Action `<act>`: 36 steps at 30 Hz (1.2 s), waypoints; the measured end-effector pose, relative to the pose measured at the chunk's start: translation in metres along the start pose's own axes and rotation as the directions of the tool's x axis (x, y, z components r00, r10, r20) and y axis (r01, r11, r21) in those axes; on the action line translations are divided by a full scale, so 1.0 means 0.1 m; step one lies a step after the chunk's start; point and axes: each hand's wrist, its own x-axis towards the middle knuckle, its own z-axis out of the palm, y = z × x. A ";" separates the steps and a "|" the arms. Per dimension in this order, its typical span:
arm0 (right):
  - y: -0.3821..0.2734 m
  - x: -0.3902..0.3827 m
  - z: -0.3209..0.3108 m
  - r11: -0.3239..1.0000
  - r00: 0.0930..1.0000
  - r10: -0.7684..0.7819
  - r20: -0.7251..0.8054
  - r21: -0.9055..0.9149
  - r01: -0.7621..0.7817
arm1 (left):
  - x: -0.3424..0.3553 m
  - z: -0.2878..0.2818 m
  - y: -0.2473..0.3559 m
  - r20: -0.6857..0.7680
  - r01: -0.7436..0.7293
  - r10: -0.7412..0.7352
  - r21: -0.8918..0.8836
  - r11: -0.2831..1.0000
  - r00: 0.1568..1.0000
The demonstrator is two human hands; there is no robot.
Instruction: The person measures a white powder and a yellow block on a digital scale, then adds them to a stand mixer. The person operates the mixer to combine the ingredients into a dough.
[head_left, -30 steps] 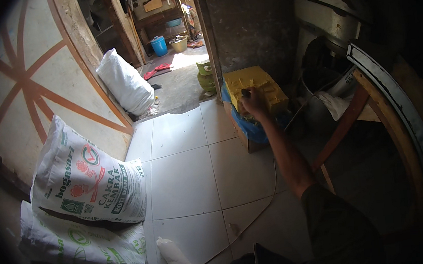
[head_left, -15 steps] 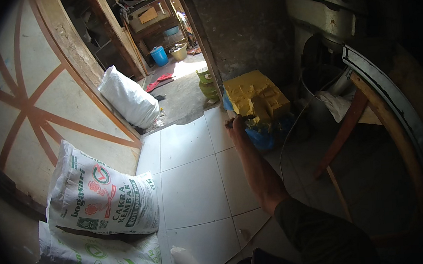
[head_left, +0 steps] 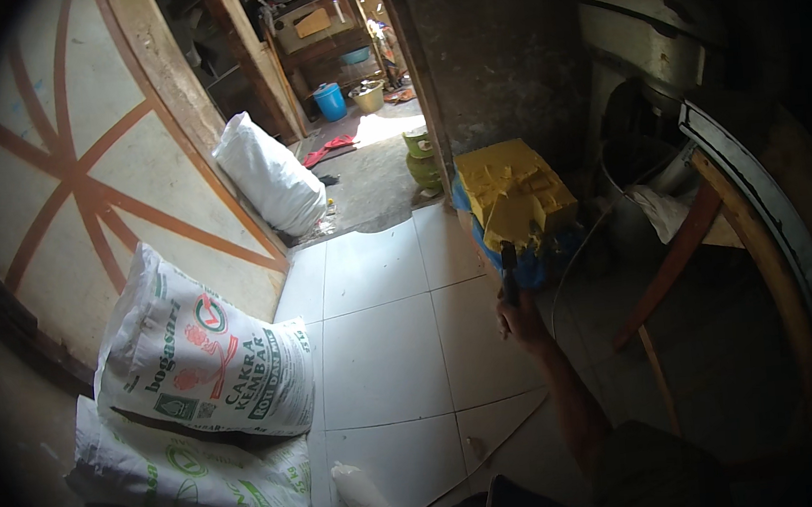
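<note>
My right hand (head_left: pixel 521 323) is closed around a short, dark-handled tool (head_left: pixel 510 272), held upright; its exact kind is hard to make out in the shade. Just beyond the tool's tip stands a big block of yellow margarine (head_left: pixel 514 173), its top rough and its near side cut away in a hollow. Blue plastic (head_left: pixel 545 263) wraps the lower part of the block. From this angle the tool overlaps the block's near edge, and I cannot tell whether they touch. My left hand is out of the picture.
Two full flour sacks (head_left: pixel 214 354) lie stacked at the left by a painted door (head_left: pixel 85 174). A white sack (head_left: pixel 272 183) leans near the doorway, opposite a green gas cylinder (head_left: pixel 423 166). A machine (head_left: pixel 642 39) and wooden-legged stand (head_left: pixel 678 251) occupy the right. A cable (head_left: pixel 507 441) crosses the tiles.
My right hand has drawn back from the margarine, toward me and slightly right. The dark tool now points up from the fist. The whole view has shifted a little.
</note>
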 end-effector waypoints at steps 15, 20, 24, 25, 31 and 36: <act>-0.80 -3.01 4.19 0.840 -0.346 0.524 0.778 -0.539 0.061 | -0.24 -2.39 0.52 -0.320 -0.474 0.509 0.185 0.861 0.799; -0.60 -4.28 5.37 0.852 -0.461 0.467 0.754 -0.523 0.008 | -0.03 -3.46 -0.04 -0.359 -0.485 0.549 0.258 0.835 0.755; -0.37 -4.86 6.13 0.804 -0.504 0.536 0.677 -0.591 0.061 | 0.25 -3.82 -0.42 -0.296 -0.503 0.555 0.237 0.831 0.778; -0.29 -4.96 6.25 0.784 -0.514 0.560 0.650 -0.616 0.076 | 0.36 -3.86 -0.55 -0.294 -0.539 0.586 0.232 0.810 0.755; -0.04 -5.35 6.48 0.756 -0.504 0.616 0.606 -0.634 0.162 | 0.71 -4.00 -0.93 -0.201 -0.412 0.433 0.139 0.901 0.879; 0.07 -5.49 6.54 0.713 -0.507 0.649 0.567 -0.687 0.143 | 0.84 -4.08 -1.06 -0.215 -0.323 0.366 0.212 0.922 0.905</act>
